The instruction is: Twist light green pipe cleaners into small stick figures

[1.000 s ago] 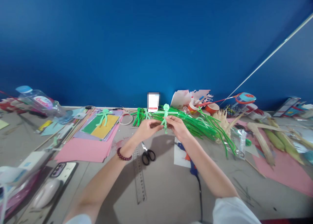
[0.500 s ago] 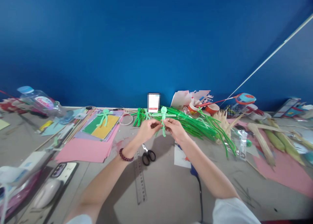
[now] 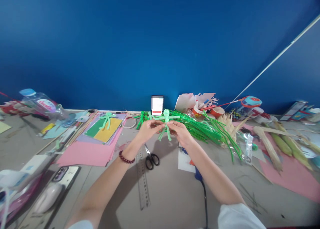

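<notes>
Between my two hands is a light green pipe-cleaner figure, upright, with a round head, arms out to the sides and two legs spread below. My left hand pinches its middle from the left, and my right hand pinches it from the right. Just behind my left hand stand darker green pipe-cleaner figures. Black-handled scissors and a clear ruler lie on the table below my hands. Another light green figure rests on coloured sheets to the left.
Behind my right hand spreads a bundle of green pipe cleaners. A phone with a lit screen leans against the blue wall. Pink paper, a plastic bottle and another phone lie left; corn husks lie right.
The figure's legs, close together before, are now spread apart, and its body has shifted slightly left. Both hands keep their pinch on it; my left wrist has moved a little left.
</notes>
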Demonstrator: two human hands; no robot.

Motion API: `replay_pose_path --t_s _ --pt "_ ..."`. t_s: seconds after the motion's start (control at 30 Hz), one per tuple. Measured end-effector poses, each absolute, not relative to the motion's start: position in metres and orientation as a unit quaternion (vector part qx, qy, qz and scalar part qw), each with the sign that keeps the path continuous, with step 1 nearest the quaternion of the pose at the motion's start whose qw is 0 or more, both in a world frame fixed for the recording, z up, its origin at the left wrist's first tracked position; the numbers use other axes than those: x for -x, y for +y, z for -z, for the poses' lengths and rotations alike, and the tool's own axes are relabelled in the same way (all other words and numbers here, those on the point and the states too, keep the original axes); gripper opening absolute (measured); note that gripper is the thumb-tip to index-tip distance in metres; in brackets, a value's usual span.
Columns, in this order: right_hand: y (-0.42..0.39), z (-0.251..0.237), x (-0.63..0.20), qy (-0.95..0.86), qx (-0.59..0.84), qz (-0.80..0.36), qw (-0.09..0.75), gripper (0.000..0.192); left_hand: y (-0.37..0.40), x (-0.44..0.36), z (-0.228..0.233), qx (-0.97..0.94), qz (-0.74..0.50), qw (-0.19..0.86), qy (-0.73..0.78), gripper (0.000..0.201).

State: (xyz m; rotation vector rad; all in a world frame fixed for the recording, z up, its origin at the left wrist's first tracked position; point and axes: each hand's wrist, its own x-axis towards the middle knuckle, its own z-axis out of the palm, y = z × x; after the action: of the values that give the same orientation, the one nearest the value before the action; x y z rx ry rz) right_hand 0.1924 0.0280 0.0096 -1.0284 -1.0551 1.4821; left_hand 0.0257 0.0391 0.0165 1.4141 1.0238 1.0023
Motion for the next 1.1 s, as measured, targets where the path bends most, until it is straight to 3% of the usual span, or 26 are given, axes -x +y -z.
replay_pose_path --t_s 0.23,0.43,0.83,1.1 --pt "0.028 -0.009 -0.192 -0.452 0.431 -0.616 0.481 0.027 0.043 -0.027 -0.015 -0.508 -0.486 0.579 0.412 0.043" --pt "0.025 -0.013 -0.190 -0.518 0.464 -0.569 0.439 0.026 0.041 -0.020 -0.023 -0.542 -0.511 0.522 0.416 0.044" --pt "0.025 -0.013 -0.189 -0.578 0.474 -0.479 0.461 0.028 0.042 -0.023 -0.017 -0.557 -0.509 0.497 0.429 0.040" --pt "0.023 -0.019 -0.190 -0.579 0.456 -0.507 0.448 0.033 0.043 -0.015 -0.025 -0.631 -0.459 0.513 0.358 0.039"
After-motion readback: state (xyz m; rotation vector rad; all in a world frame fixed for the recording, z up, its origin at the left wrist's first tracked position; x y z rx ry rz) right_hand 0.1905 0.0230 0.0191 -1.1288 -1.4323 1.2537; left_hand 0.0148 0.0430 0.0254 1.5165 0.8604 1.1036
